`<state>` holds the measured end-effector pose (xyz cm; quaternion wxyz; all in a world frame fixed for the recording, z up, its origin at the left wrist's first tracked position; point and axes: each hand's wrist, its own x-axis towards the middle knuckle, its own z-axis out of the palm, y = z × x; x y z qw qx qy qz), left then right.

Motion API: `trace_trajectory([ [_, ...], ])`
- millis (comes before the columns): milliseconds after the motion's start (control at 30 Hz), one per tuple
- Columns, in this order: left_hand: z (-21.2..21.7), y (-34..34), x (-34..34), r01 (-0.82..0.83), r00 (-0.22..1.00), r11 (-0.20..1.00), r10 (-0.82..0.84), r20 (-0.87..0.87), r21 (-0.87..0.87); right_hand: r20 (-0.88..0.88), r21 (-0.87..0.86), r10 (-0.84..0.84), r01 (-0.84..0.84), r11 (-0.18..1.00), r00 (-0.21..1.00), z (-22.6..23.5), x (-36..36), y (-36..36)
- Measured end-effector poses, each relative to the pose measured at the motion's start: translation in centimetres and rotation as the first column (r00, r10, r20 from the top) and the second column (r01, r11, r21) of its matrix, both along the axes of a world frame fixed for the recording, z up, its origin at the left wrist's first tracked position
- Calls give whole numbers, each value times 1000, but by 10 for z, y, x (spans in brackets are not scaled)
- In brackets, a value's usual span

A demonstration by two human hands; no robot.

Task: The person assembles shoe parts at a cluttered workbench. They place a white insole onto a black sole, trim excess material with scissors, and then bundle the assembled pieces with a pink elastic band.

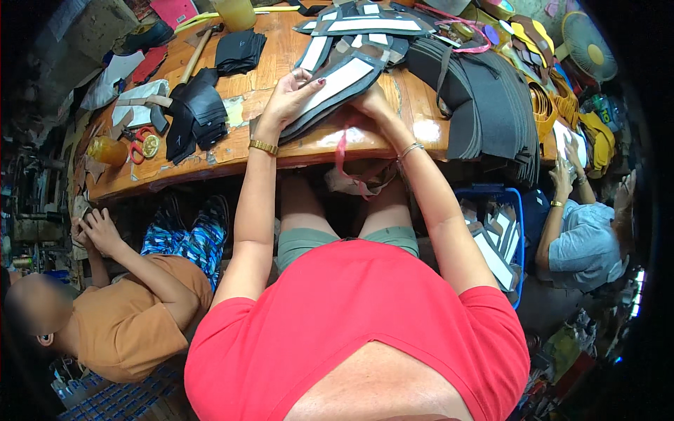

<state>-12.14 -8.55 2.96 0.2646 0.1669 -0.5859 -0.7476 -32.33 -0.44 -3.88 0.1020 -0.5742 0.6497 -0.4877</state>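
Note:
Over the table's near edge I hold a stack of dark cut pieces, the top one bearing a long white strip. My left hand is closed on the stack's left side, thumb lying on top. From the right, my right hand reaches under the stack, and its fingers are hidden beneath it. Just beyond lies a pile of similar dark pieces with white strips. To the right, a large fanned stack of dark grey sheets hangs over the table edge.
Black cut pieces, a hammer, red-handled scissors and a jar of amber liquid lie at left on the wooden table. A blue basket stands by my right arm. Co-workers sit on both sides; a fan is far right.

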Motion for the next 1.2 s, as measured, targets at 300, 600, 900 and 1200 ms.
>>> trace_trajectory([
  [300, -27, -4, -14, 29, 934, 799, 192, 301, -601, 854, -171, 190, -84, 982, 484, 25, -24, 38],
  [600, -14, 4, -4, 140, 922, 789, 117, 369, -599, 871, 51, -8, -75, 996, 491, 66, 29, 96],
  [900, 5, -43, 11, 391, 907, 860, -301, 293, -327, 903, -58, 56, -8, 998, 427, 84, 36, 107],
  [1200, -11, -69, 9, 318, 945, 789, -215, 248, -525, 900, -8, -16, 55, 998, 435, 64, 26, 122],
])
